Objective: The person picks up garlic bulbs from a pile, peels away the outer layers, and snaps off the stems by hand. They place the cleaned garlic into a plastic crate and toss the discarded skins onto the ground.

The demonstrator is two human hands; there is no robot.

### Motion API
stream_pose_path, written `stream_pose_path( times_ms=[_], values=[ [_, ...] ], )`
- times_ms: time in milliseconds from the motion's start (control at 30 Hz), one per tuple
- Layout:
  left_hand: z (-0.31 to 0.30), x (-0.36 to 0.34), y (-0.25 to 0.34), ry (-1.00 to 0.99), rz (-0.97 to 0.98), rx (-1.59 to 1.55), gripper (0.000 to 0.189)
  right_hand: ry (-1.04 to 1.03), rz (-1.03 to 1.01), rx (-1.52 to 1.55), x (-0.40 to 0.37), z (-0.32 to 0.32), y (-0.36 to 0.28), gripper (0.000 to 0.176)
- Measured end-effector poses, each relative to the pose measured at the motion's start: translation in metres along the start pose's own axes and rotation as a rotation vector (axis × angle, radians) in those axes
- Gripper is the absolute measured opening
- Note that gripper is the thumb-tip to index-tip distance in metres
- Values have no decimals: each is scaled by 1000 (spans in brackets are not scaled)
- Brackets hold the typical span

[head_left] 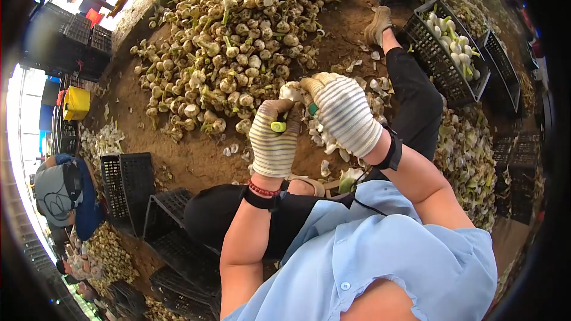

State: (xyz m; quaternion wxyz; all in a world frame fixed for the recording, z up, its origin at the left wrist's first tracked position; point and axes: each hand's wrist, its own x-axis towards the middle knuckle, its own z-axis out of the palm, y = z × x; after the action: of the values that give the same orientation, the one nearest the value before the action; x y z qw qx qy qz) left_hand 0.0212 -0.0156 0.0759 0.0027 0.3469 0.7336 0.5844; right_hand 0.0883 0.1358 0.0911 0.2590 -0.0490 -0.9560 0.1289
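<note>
A whitish garlic bulb (291, 91) sits between my two gloved hands, above the bare soil in front of the heap. My left hand (273, 137), in a striped work glove, is closed around the bulb from below; a pale green cut stem end (278, 126) pokes out between its fingers. My right hand (344, 110), gloved the same way, has its fingers curled and pressed against the bulb's right side. Something small and green (313, 109) shows at its fingers; I cannot make out what it is.
A large heap of garlic bulbs (238, 53) lies ahead. Peeled skins (467, 166) litter the ground to the right. A black crate (437, 53) holds cleaned garlic (455, 44). More black crates (128, 193) stand at left, near another person (65, 193). A yellow container (76, 103) stands far left.
</note>
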Motion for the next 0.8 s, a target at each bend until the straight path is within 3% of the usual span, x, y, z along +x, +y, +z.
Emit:
stream_pose_path(
  times_ms=[67, 133, 167, 200, 233, 267, 300, 333, 400, 433, 467, 500, 533, 600, 633, 667, 733, 800],
  values=[
    [-6, -1, -3, -32, -71, -22, 16, -58, 11, 23, 5, 1, 7, 21],
    [-11, 4, -13, -23, 258, 167, 19, -66, 134, 111, 4, 4, 23, 15],
    [-13, 5, -12, -35, 328, 203, 21, -51, 196, 219, 0, 10, 32, 14],
    [-10, 3, -15, -36, 329, 203, 21, -37, 256, 326, -4, 19, 41, 14],
    [-6, -2, -20, -15, 190, 34, 22, -36, 257, 327, -10, 25, 54, 14],
    [-5, -7, -24, 5, 49, -134, 22, -302, 304, 205, -18, 30, 67, 15],
    [-11, -2, -13, 35, -7, -55, 21, -566, 343, 80, -22, 31, 77, 17],
    [-13, 0, -24, 82, -280, -254, 20, -907, 347, 45, -19, 24, 82, 33],
    [-20, 3, -32, 39, -574, -818, 21, -761, 118, 246, -44, 23, 96, 51],
    [-17, 5, -29, 70, -614, -970, 22, -758, 115, 247, -44, 24, 96, 51],
    [-16, 7, -27, 69, -610, -968, 22, -580, 94, 482, -43, 24, 98, 54],
    [-15, 10, -25, 57, -733, -1141, 23, -391, 75, 711, -34, 13, 91, 58],
    [-13, 12, -23, 41, -860, -1313, 24, -569, 385, 841, -16, -15, 77, 54],
    [-14, 12, -36, 36, -937, -1328, 28, -466, 357, 1178, -21, 1, 92, 50],
    [-13, 14, -36, 20, -947, -1367, 29, -528, 334, 987, -17, -1, 92, 42],
    [-12, 15, -37, 5, -956, -1407, 30, -442, 193, 688, -29, 17, 99, 34],
    [-7, 18, -43, 3, -956, -1412, 31, -385, 413, 867, -24, 9, 81, 31],
    [2, 18, -50, 6, -964, -1418, 31, -432, 403, 948, -20, 9, 77, 33]
  ],
)
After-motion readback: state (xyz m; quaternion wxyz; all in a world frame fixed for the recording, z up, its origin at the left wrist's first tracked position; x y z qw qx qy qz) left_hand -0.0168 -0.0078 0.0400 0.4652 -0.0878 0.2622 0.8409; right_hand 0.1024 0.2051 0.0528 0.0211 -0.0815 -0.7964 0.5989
